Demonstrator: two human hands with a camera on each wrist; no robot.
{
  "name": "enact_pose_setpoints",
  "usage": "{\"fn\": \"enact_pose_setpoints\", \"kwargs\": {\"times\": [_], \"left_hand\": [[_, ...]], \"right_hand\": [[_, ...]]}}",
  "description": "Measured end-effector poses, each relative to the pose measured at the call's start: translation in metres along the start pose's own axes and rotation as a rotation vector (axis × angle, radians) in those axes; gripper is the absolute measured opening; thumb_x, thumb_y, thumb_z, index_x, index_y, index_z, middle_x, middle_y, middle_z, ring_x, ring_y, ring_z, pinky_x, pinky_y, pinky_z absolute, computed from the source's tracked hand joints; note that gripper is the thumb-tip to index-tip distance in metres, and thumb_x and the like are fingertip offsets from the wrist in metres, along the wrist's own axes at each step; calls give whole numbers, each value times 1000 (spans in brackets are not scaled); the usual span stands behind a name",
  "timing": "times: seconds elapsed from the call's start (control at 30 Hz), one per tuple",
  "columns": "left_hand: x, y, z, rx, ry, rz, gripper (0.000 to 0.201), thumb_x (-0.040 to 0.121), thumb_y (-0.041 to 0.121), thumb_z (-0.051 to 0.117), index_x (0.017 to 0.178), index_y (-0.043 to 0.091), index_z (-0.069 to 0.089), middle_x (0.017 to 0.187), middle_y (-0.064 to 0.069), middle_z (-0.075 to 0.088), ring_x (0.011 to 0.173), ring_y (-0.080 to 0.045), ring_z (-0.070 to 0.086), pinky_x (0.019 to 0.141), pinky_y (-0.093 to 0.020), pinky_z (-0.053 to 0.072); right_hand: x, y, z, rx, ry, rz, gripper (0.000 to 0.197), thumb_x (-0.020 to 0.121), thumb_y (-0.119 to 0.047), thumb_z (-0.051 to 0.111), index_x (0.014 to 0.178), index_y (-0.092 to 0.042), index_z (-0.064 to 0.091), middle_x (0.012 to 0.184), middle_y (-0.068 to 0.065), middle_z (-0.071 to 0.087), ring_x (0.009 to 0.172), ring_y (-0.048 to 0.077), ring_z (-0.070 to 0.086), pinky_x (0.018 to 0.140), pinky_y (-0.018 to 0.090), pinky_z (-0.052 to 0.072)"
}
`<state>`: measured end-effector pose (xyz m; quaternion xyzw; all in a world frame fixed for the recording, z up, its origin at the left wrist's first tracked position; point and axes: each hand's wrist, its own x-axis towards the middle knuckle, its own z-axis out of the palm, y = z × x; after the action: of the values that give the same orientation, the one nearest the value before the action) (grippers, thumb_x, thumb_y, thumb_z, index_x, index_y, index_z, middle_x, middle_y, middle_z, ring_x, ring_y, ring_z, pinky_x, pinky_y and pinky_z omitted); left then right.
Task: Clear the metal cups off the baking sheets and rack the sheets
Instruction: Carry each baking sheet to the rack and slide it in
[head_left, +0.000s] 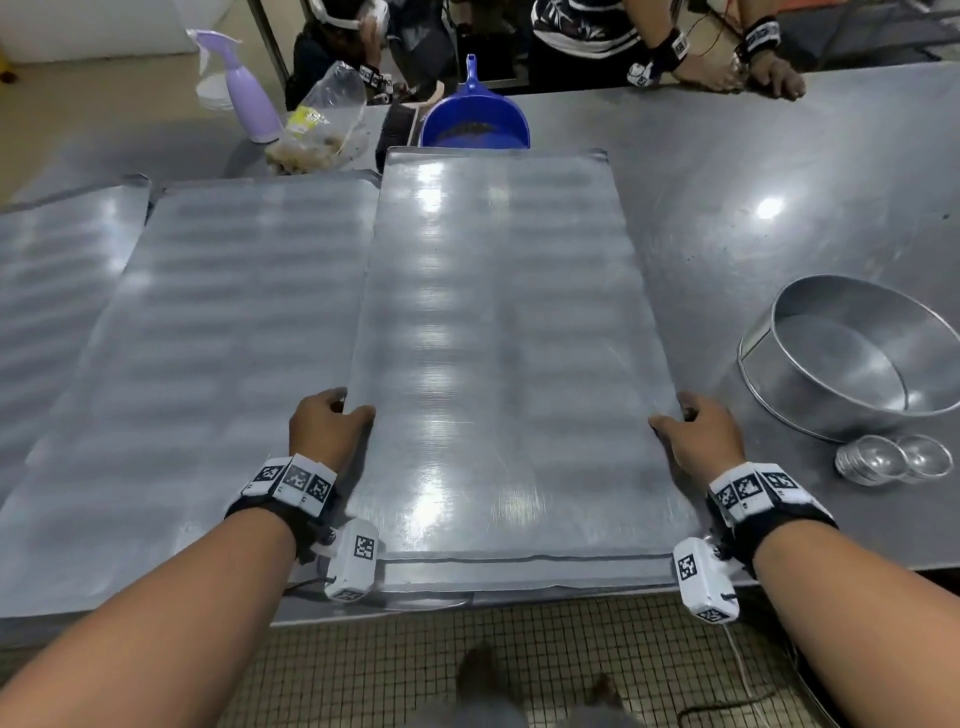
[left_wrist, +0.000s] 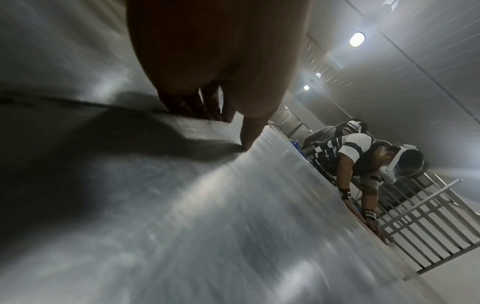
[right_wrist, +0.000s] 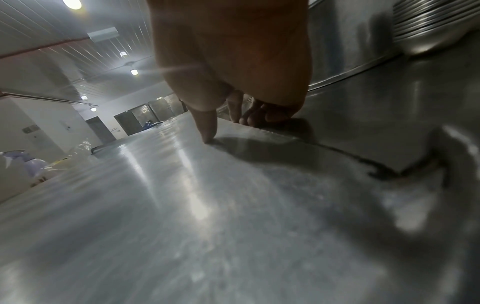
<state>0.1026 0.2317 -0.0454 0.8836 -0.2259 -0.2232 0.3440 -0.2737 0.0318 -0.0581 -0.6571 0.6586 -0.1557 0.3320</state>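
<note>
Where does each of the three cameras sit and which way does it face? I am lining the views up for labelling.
Head: above the table, looking forward and down at the top baking sheet; both forearms show, left hand and right hand gripping its side edges.
Left wrist: low over the sheet, looking along the left hand; thumb on top, fingers curled under the edge.
Right wrist: mirrored, along the right hand; round pan beside it.
Shared: all three views show the sheet.

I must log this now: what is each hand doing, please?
Left hand: grips the left edge of the top sheet.
Right hand: grips the right edge of that sheet.
</note>
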Motion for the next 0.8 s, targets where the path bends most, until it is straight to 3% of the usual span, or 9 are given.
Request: {"fn": "enact_pose_setpoints", "kwargs": {"times": [0.23,0.43,0.5,0.57,0.6,0.63,0.7,0.73,0.8], "left_hand": [[-1,-2,7,-36,43,0,53,88,21,77,133,-1,61,128,-16,67,117,-29,63,91,-24,41],[-5,-4,2,-14,40,18,57,88,25,77,136,-1,59,134,-18,64,123,-30,60,100,-28,41],[-5,-3,-1,39,19,41,45,90,22,74,127,0,65,122,-15,69,115,-30,63,95,-28,43],[-9,0,-6,138,-20,99,17,90,19,71,99,4,68,94,-9,67,92,-29,63,83,-29,43],[-12,2,-7,210,-45,134,19,90,21,70,97,4,65,97,-12,62,91,-30,61,83,-32,45],[-17,3,-9,302,-83,157,30,91,26,70,110,3,64,116,-18,56,104,-34,58,92,-36,47],[-35,5,-11,427,-127,223,64,90,39,71,143,11,49,144,-18,37,131,-37,42,110,-46,41],[-47,7,-11,444,-145,294,68,88,45,72,144,16,48,144,-15,39,131,-35,42,110,-50,41],[-76,10,-10,473,-262,421,62,83,57,72,132,22,57,128,-4,53,115,-24,54,99,-47,49]], "right_hand": [[6,6,8,-24,30,28,47,84,-24,75,124,-4,63,120,21,65,115,38,57,96,41,44],[12,13,14,-73,22,19,38,80,-35,72,107,-9,64,109,22,65,105,41,59,92,47,50],[15,14,11,-102,-10,18,29,81,-37,70,91,-13,60,104,22,63,98,40,60,86,42,51],[14,12,6,-117,-51,10,32,82,-37,67,76,-10,49,97,23,60,90,38,60,77,36,46],[12,11,3,-116,-66,-1,31,80,-37,66,74,-12,49,96,22,60,89,36,59,77,36,45],[6,9,1,-127,-78,-27,27,79,-39,65,79,-13,55,99,20,61,91,35,60,80,37,47],[-10,8,-1,-197,-66,-126,40,81,-43,64,112,-18,66,121,16,62,113,35,57,98,45,47],[-24,7,-2,-232,-65,-191,46,85,-45,63,124,-22,63,130,12,59,121,33,53,105,47,43],[-56,6,-2,-237,-139,-334,43,88,-51,63,123,-26,63,125,1,59,115,22,55,100,43,46]]}}
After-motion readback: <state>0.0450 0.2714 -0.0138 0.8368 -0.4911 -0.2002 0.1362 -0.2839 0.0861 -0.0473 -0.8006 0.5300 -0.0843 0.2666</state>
